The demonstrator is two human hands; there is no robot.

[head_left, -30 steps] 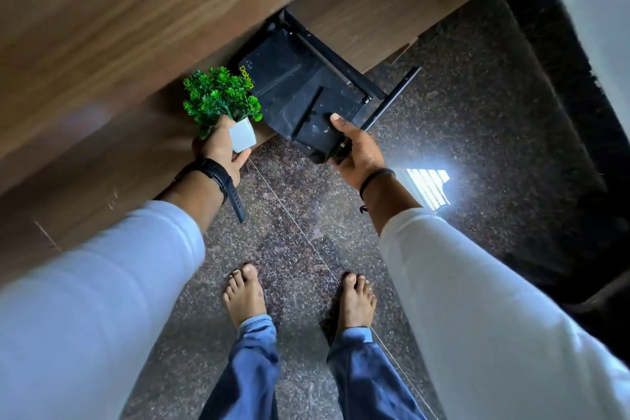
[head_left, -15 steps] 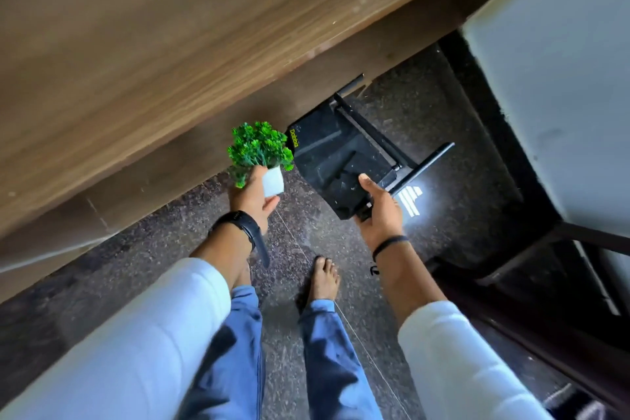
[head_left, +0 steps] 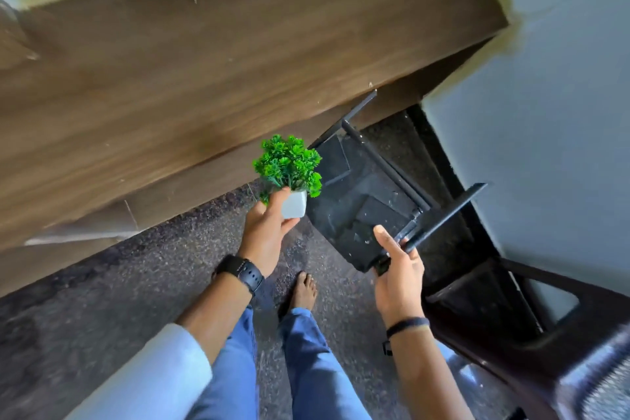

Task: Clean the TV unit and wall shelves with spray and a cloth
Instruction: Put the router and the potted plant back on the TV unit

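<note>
— Where is the TV unit?

— The wooden TV unit (head_left: pixel 204 85) fills the upper left, its long top running slantwise to a corner by the pale wall (head_left: pixel 552 112). One unit, blurred by motion.

— And the hands?

— Two, both full. The left hand (head_left: pixel 264 232) has its fingers and thumb curled round one small white pot (head_left: pixel 295 204) with a green plastic plant (head_left: pixel 289 164), held upright in front of the unit's edge, above the floor. The right hand (head_left: pixel 397 274) grips one black router (head_left: pixel 363 201) by its near corner, thumb lying on the top face, the flat body tilted. I count two thin aerials on it, sticking out; I cannot tell if there are more.

— Do plant and router touch?

— The leaves sit just beside the router's edge; contact I cannot tell.

— Anything else?

— One black watch (head_left: pixel 243 273) on the left wrist, one dark band (head_left: pixel 407 324) on the right, one bare foot (head_left: pixel 304 290) on the dark speckled floor (head_left: pixel 102 300), and one dark chair (head_left: pixel 531 327) at lower right.
</note>
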